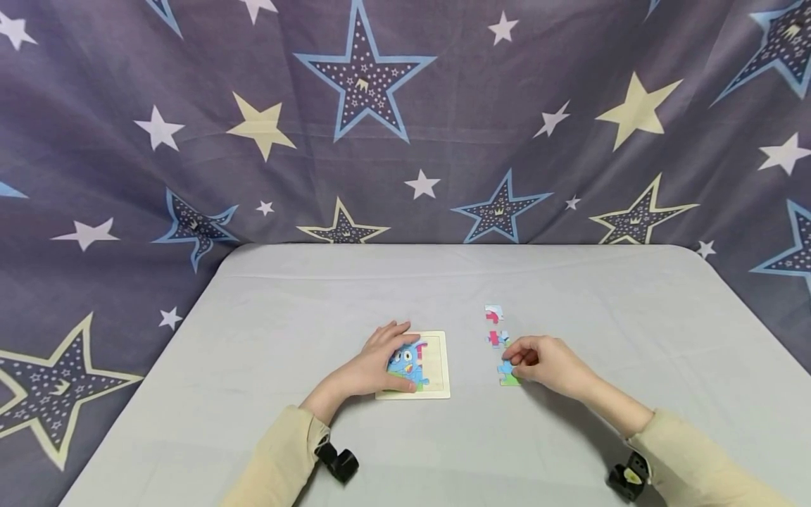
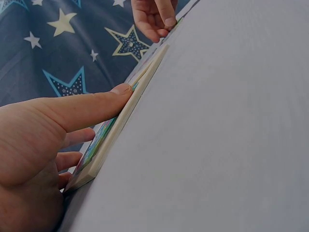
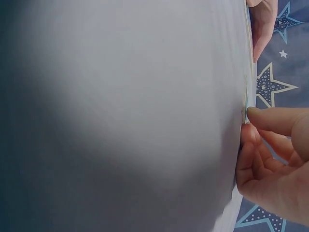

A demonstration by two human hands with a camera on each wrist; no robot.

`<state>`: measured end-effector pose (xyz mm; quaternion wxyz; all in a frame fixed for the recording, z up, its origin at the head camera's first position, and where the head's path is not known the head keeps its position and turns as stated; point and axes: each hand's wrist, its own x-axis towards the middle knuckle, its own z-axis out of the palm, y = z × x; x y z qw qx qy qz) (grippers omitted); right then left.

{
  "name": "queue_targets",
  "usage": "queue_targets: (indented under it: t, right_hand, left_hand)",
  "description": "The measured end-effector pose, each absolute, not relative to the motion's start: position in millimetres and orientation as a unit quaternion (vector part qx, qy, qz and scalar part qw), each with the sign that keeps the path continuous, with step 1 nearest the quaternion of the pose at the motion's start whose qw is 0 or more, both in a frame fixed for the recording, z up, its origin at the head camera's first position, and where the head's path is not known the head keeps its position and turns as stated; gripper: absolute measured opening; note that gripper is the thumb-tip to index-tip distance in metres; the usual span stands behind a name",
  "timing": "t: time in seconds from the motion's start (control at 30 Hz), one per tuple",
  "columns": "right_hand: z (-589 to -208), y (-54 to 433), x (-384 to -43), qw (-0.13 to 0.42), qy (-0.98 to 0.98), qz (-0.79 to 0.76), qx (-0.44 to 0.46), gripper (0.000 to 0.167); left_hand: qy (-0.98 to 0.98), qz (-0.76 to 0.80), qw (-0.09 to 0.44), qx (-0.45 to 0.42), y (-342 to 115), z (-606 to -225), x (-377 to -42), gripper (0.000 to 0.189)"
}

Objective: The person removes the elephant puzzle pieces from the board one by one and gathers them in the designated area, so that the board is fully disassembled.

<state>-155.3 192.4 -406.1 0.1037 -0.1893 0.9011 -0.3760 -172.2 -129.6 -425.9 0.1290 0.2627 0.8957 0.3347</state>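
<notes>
Left hand [image 1: 374, 364]: at the frame's centre, palm down, thumb spread from the fingers
Left thumb [image 2: 94, 107]: nearly straight
Left forearm [image 1: 275, 458]: sleeved, slanting up from the bottom edge, left of centre
Right hand [image 1: 552, 362]: right of centre, fingers bent inward, opposing the thumb
Right forearm [image 1: 690, 454]: sleeved, rising from the lower right

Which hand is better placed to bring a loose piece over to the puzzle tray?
Probably the right hand: it touches the blue-green piece, with two more loose pieces just beyond. The left hand rests across the puzzle tray, seemingly steadying it.
</notes>
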Motion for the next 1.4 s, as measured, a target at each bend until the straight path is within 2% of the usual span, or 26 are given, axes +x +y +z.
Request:
queue_targets:
  t: [0.43,1.2,1.4]
  right_hand:
    - [-402.7,186.3,-157.6,0.082,0.909,-0.37,-0.176,0.012]
    - [-397.2,126.7,-173.0,0.068,0.899,-0.377,-0.211,0.013]
    - [-396.1,114.3,-177.7,0.055,0.898,-0.378,-0.219,0.012]
  left_hand:
    - [0.895,0.336,0.131,0.262,-130.7,-425.9,-172.3,0.08]
    - [0.899,0.341,0.13,0.244,-129.7,-427.4,-170.2,0.097]
    - [0.9,0.339,0.125,0.244,-129.5,-428.0,-171.5,0.096]
